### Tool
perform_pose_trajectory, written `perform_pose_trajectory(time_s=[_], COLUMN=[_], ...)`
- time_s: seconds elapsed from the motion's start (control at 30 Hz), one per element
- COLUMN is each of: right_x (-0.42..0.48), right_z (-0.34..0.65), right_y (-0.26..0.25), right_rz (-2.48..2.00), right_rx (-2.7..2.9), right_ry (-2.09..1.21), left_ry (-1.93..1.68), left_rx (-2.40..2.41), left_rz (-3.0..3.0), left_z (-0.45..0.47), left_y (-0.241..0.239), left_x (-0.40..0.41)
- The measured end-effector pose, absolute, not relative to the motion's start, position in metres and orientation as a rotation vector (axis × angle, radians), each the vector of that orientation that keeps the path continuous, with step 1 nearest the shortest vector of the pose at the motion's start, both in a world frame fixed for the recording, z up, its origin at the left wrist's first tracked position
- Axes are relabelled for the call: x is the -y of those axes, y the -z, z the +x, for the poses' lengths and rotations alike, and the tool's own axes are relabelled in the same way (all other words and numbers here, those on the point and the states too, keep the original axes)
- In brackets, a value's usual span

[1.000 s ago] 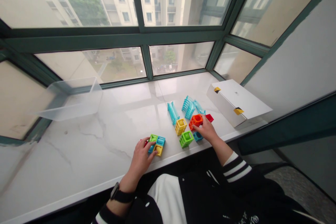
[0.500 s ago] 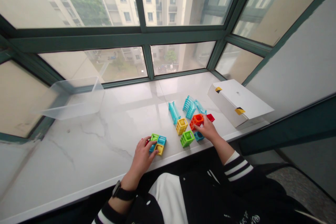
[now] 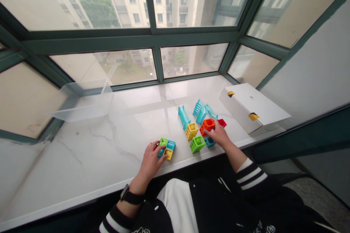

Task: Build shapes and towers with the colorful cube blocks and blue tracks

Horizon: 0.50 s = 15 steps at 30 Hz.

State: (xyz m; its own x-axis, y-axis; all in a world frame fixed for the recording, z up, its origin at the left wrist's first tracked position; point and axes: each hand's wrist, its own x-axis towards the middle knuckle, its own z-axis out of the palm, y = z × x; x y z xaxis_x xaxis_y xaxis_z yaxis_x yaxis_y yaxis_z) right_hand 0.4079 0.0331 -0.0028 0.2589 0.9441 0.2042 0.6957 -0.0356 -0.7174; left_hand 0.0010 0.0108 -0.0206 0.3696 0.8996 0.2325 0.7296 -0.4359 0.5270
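My left hand (image 3: 151, 159) is closed around a low cluster of joined toy blocks (image 3: 171, 145) in green, blue, yellow and red, which rests on the white counter; its fingers cover part of the cluster. With thumb and fingers, my right hand (image 3: 219, 133) grips an orange block (image 3: 207, 126). Just left of it stands a yellow block (image 3: 191, 131), with a green block (image 3: 197, 144) nearer to me. A dark blue block (image 3: 209, 141) lies under my right hand, partly hidden. Beyond that hand sits a flat red piece (image 3: 222, 122).
Clear turquoise track pieces, one straight (image 3: 184, 117) and one curved (image 3: 200, 111), lie behind the blocks. A white box (image 3: 254, 103) with yellow-black tabs stands at the right. To the left, a transparent plastic bin (image 3: 82, 113) rests against the window on the marbled counter (image 3: 109, 149).
The whole view has shifted slightly, so everything appears a little further right. Both hands keep their hold on the same blocks, with no clear movement against the counter.
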Motion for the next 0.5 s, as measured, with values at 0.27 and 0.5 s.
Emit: perform_pose_trajectory(time_s=[0.27, 0.5], right_x=[-0.028, -0.002], right_z=[0.41, 0.408], right_y=[-0.009, -0.055], right_rz=[-1.78, -1.666], right_rx=[1.553, 1.472], right_ry=[-0.418, -0.282], left_ry=[-0.677, -0.796], left_rx=[-1.433, -1.407], left_rz=[2.288, 2.2], left_z=[0.003, -0.005], left_y=[0.016, 0.008], left_x=[-0.009, -0.008])
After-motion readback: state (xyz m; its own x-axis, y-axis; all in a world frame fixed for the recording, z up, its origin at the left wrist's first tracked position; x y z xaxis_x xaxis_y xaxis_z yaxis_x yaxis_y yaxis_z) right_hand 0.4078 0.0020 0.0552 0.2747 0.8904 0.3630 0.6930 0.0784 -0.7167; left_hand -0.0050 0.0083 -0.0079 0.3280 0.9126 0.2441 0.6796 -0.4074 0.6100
